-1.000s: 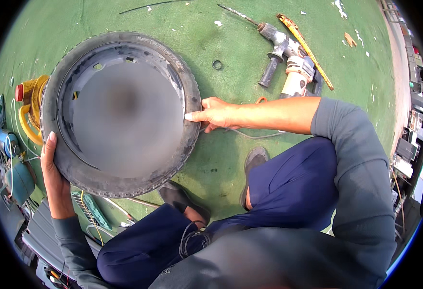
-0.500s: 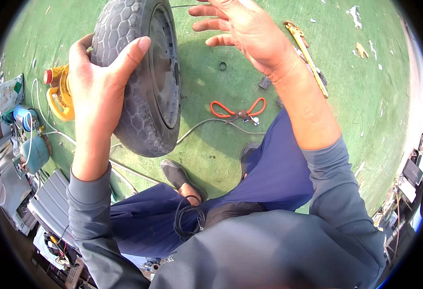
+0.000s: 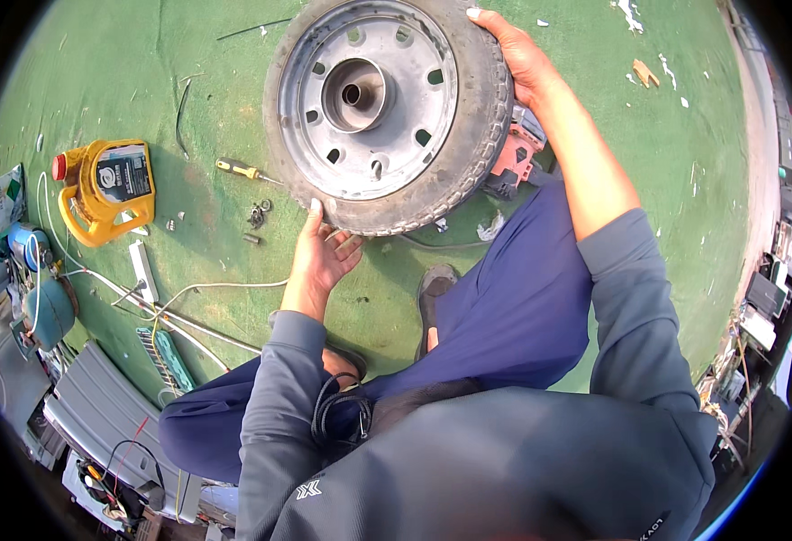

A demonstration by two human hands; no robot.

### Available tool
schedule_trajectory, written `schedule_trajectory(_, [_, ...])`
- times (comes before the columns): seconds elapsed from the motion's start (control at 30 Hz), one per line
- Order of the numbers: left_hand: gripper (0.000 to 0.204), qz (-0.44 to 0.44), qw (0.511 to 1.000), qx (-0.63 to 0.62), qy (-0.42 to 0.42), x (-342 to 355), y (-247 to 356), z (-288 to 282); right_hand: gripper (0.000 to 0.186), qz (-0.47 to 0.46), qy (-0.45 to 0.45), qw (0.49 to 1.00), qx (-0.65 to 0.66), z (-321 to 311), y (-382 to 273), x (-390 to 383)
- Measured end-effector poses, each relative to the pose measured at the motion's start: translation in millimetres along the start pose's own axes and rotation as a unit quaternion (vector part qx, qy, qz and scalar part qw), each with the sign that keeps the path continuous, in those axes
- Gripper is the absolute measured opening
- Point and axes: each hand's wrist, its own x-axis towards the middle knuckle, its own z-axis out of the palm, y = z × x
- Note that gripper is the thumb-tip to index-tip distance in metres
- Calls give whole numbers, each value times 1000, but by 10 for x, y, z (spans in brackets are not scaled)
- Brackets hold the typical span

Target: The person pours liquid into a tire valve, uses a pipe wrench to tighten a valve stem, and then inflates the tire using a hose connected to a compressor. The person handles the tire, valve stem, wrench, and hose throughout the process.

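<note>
A black-tyred wheel point(image 3: 292, 108) lies tilted at upper centre, its grey rim and hollow hub point(image 3: 355, 95) facing up. My right hand point(image 3: 526, 68) is closed on the tyre's upper right edge. At the lower left edge, my left hand point(image 3: 324, 257) holds it with the thumb against the sidewall and loosely curled fingers below. The wheel partly covers a pink-and-grey power tool point(image 3: 513, 158). A yellow-handled screwdriver point(image 3: 242, 169) and small dark metal pieces point(image 3: 256, 216) lie left of the wheel on the green floor.
A yellow jug point(image 3: 89, 212) stands at left, beside a white power strip point(image 3: 143, 270) and cables point(image 3: 215, 287). A teal cylinder point(image 3: 49, 311), green tool case point(image 3: 157, 356) and grey panels point(image 3: 103, 415) crowd the lower left. More clutter point(image 3: 761, 293) lines the right edge.
The wheel has flipped over, through upright, to show its hub side and sits farther right. My right hand has regripped it higher up; my left has moved to its lower edge.
</note>
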Motion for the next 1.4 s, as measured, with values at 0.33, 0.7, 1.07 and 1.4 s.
schedule_trajectory(0.33, [35, 401, 858, 322, 19, 375, -920, 33, 62, 56, 85, 989, -109, -165, 248, 140])
schedule_trajectory(0.7, [56, 567, 400, 720, -27, 340, -912, 201, 57, -17, 221, 932, -287, -1706, -49, -1131])
schedule_trajectory(1.07, [37, 520, 424, 741, 27, 445, -931, 78, 64, 43, -74, 991, -105, -283, 279, 76])
schedule_trajectory(1.4, [33, 436, 402, 799, -106, -159, 8, -814, 77, 103, 52, 979, -170, -200, 321, 181])
